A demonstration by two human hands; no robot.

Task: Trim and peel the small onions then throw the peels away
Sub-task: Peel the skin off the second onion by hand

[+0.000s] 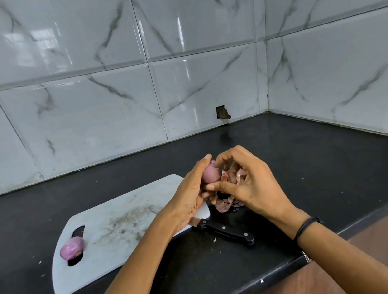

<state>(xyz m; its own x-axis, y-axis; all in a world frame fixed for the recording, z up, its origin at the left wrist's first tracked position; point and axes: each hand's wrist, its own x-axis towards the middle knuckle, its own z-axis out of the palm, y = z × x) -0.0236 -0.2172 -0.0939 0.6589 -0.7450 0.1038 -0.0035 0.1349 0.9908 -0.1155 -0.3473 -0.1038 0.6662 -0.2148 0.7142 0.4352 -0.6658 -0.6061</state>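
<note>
Nearest, on the dark desk (313, 155), a black-handled knife (224, 231) lies with its blade tucked under the near right corner of the white cutting board (121, 206). At the board's near left end, by the handle slot, rests one peeled onion (72, 248), purple and glossy. Just beyond the knife, both hands work above the board's right edge. The left grip (190, 197) is curled round a second small onion (210, 173), holding it by its sides, while the right grip (250, 183) pinches at it from the right with thumb and forefinger, loose skin (238, 174) gathered against its fingers. Beneath them a small heap of peels (223, 205) lies on the desk beside the board. The onion looks firm and light, but its bared flesh is probably slick (so a hold across the middle with several fingers seems safer than fingertips at the ends). The skin is thin, papery and likely to tear, so it is best taken at a lifted edge near the trimmed end and drawn along the bulb. The scraps weigh next to nothing and will need scooping together to be thrown away. Farthest, the marbled wall tiles (83, 112) rise behind the desk, with a small dark hole (223, 112) near their base.
</note>
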